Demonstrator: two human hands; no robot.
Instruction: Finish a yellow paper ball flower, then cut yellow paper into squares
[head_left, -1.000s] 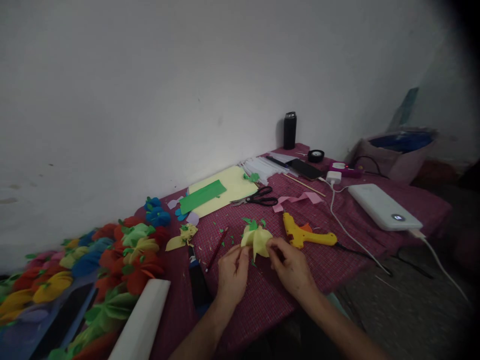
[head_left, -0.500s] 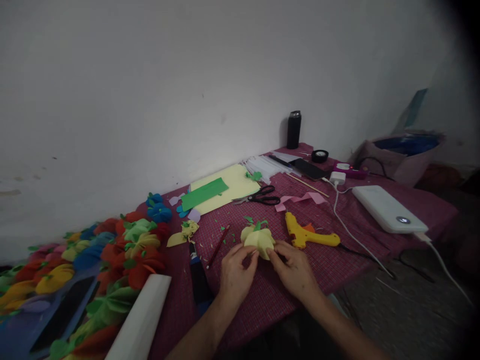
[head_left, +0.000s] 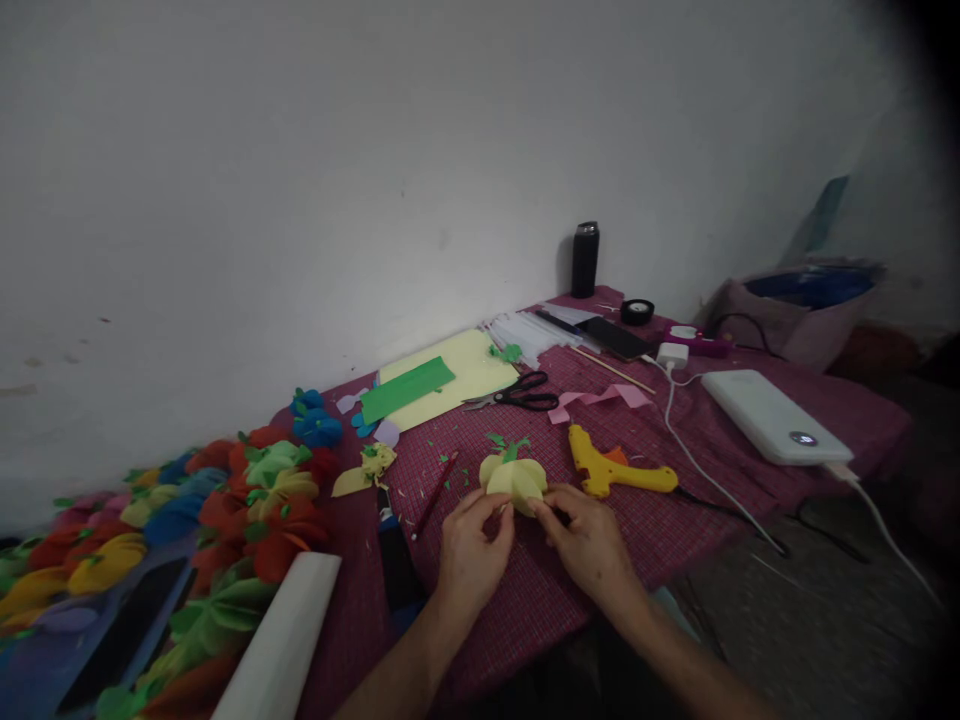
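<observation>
A pale wall [head_left: 375, 150] stands behind the far edge of the magenta-covered tabletop [head_left: 525, 610]. Near the front edge, my left grip [head_left: 474, 545] and right grip [head_left: 589, 540] are closed on the lower sides of a lobed, pale yellow paper ornament [head_left: 514, 473] topped with green. The yellow glue gun [head_left: 600, 477] lies just right of it, scissors [head_left: 502, 397] lie nearer the far edge, and paper flowers [head_left: 281, 490] crowd the left side.

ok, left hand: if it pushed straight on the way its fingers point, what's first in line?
The pale yellow paper shape, already at the left hand's fingertips. Past that, probably the pink strip or scissors; exact heading and depth are unclear.
</observation>
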